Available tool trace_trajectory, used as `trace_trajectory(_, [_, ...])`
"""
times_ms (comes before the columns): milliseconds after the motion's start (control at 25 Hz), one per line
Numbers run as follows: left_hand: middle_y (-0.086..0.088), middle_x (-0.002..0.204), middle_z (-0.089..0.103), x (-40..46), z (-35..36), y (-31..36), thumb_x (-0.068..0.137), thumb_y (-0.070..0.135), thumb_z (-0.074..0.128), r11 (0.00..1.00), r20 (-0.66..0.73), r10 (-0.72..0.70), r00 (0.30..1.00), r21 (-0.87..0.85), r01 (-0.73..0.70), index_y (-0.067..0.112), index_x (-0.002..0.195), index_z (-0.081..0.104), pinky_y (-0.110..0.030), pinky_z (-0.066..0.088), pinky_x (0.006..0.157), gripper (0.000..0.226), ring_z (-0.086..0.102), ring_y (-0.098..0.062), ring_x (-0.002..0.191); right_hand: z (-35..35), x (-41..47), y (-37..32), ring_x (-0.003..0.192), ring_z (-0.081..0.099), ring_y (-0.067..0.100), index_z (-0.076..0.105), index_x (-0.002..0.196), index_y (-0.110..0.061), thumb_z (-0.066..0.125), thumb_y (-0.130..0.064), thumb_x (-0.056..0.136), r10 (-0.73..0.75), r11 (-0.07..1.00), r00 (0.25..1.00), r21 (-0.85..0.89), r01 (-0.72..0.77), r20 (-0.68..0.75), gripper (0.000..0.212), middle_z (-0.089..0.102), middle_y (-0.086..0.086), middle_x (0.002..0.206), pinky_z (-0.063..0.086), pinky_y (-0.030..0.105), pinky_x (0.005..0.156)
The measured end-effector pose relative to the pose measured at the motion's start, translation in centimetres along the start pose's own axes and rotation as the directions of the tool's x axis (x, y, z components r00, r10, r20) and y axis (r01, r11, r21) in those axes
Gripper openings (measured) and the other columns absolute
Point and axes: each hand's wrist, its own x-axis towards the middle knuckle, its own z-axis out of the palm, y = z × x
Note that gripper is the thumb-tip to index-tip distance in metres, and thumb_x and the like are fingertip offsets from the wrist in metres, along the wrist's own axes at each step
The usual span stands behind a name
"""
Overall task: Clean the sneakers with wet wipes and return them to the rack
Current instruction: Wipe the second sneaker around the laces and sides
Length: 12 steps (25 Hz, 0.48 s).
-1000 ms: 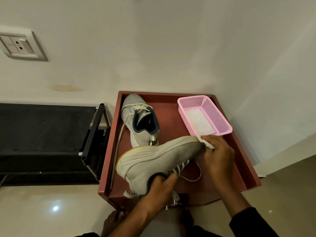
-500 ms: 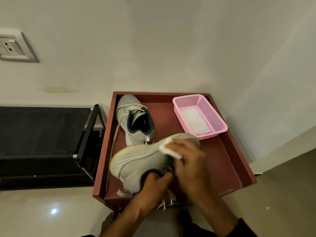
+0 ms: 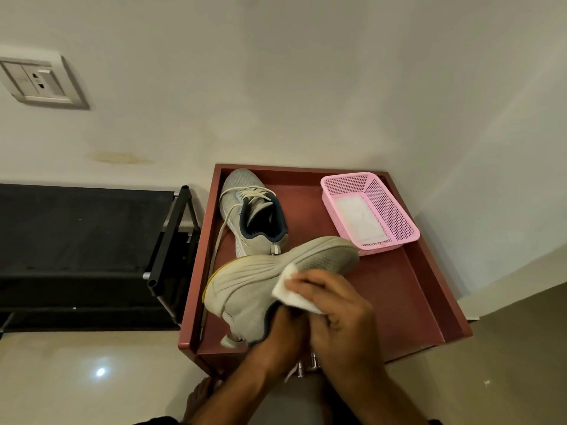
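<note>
Head view, above a red-brown tray (image 3: 429,302) set against a pale wall: wiping under way on one grey sneaker (image 3: 270,277), tipped on its side over the near half of the tray, heel toward the tray's left rim, toe pointing at the pink basket (image 3: 395,210) in the tray's far right corner. Left hand (image 3: 276,335) curled into the shoe's collar at the tray's near edge, clamped on the sneaker to steady it. Right hand (image 3: 340,308) just beside it, fingers closed on a folded white wet wipe (image 3: 291,289), pressing it flat against the shoe's upturned side. More wipes (image 3: 359,219) lying in the basket. Second sneaker (image 3: 251,213) upright at the tray's far left, laces trailing down along the left rim, seemingly not yet tended. Black shoe rack (image 3: 92,250) off the tray's left side, well apart from both shoes. Cleaning step judged partly done, return to the rack still ahead. Next move likely calling for firm strokes along the sole edge toward the heel, the holding hand turning the shoe to expose unwiped faces, then a fresh wipe from the basket for its mate
</note>
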Motion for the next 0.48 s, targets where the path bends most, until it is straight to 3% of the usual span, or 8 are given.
trace_trajectory(40, [-0.012,0.091,0.072,-0.5,0.0,0.9,0.091,-0.017,0.052,1.000,0.019,-0.010,1.000,0.001,0.010,-0.013,0.104,0.065,-0.017,0.056,0.070,0.019,0.068,-0.033,0.103,0.4,-0.1,-0.8,0.103,0.066,0.015,0.077,0.104,-0.007,0.053,0.004,0.089,-0.124,0.992,0.992,0.028,0.123,0.022,0.030,0.071,0.004,0.108,0.051,0.025,0.094])
trace_trajectory(80, [-0.017,0.094,0.073,-0.5,0.2,0.9,0.090,-0.017,0.053,0.992,-0.097,-0.043,0.994,0.118,0.054,-0.012,0.102,0.066,-0.021,0.058,0.072,0.018,0.067,-0.039,0.102,0.5,0.0,-0.5,0.103,0.066,0.017,0.076,0.105,-0.005,0.049,0.000,0.094,-0.192,0.981,0.980,0.017,0.192,0.041,0.030,0.071,0.007,0.108,0.050,0.025,0.096])
trace_trajectory(160, [-0.005,0.081,0.074,0.0,-0.2,-0.5,0.093,-0.012,0.051,0.997,0.201,0.045,0.979,0.054,-0.057,0.002,0.086,0.066,-0.018,0.055,0.065,0.022,0.069,-0.035,0.094,-0.1,1.0,2.0,0.101,0.065,0.017,0.077,0.104,-0.006,0.048,0.000,0.088,-0.088,0.995,0.996,-0.048,0.088,-0.008,0.033,0.071,0.005,0.107,0.048,0.020,0.096])
trace_trajectory(200, [-0.003,0.079,0.073,-0.5,-0.3,-0.4,0.092,-0.011,0.051,0.993,0.106,0.115,0.988,-0.003,-0.115,0.010,0.084,0.065,-0.016,0.053,0.063,0.027,0.071,-0.026,0.087,-0.5,1.4,3.0,0.101,0.066,0.016,0.077,0.104,-0.008,0.051,0.002,0.084,0.019,0.999,0.999,-0.042,-0.020,-0.040,0.035,0.070,0.001,0.108,0.048,0.017,0.095])
trace_trajectory(240, [-0.005,0.080,0.072,-0.8,-0.3,-0.8,0.090,-0.013,0.051,0.977,0.165,0.141,0.976,-0.182,-0.110,0.013,0.085,0.065,-0.017,0.052,0.062,0.030,0.071,-0.017,0.078,-0.7,1.4,3.3,0.102,0.067,0.016,0.077,0.105,-0.010,0.054,0.004,0.080,0.090,0.995,0.995,-0.033,-0.091,-0.043,0.037,0.070,-0.003,0.109,0.049,0.016,0.094])
trace_trajectory(320, [-0.006,0.076,0.069,-0.9,0.0,-1.2,0.089,-0.016,0.052,0.958,0.229,0.082,0.970,-0.287,-0.014,0.012,0.090,0.066,-0.018,0.055,0.059,0.031,0.069,-0.006,0.064,-0.5,0.3,2.4,0.105,0.066,0.012,0.077,0.106,-0.011,0.057,0.009,0.077,0.028,0.999,0.999,-0.026,-0.028,0.017,0.040,0.070,-0.003,0.110,0.049,0.019,0.095])
trace_trajectory(400, [-0.016,0.084,0.069,-1.2,-0.4,-1.0,0.087,-0.019,0.053,0.919,0.297,-0.024,0.955,-0.370,0.138,-0.001,0.096,0.067,-0.025,0.058,0.070,0.025,0.070,-0.015,0.073,-0.8,0.3,2.2,0.105,0.064,0.008,0.077,0.106,-0.010,0.054,0.007,0.080,-0.060,0.998,0.996,0.016,0.059,0.068,0.039,0.070,0.000,0.110,0.049,0.021,0.096])
trace_trajectory(480, [-0.025,0.090,0.066,-1.2,0.2,-0.2,0.085,-0.020,0.050,0.801,0.319,0.119,0.940,-0.590,0.099,-0.010,0.102,0.066,-0.033,0.056,0.071,0.026,0.068,-0.026,0.080,-1.6,1.1,4.2,0.103,0.064,0.004,0.078,0.104,-0.013,0.054,0.009,0.078,0.068,0.998,0.997,-0.015,-0.067,0.022,0.042,0.070,-0.005,0.109,0.054,0.028,0.092])
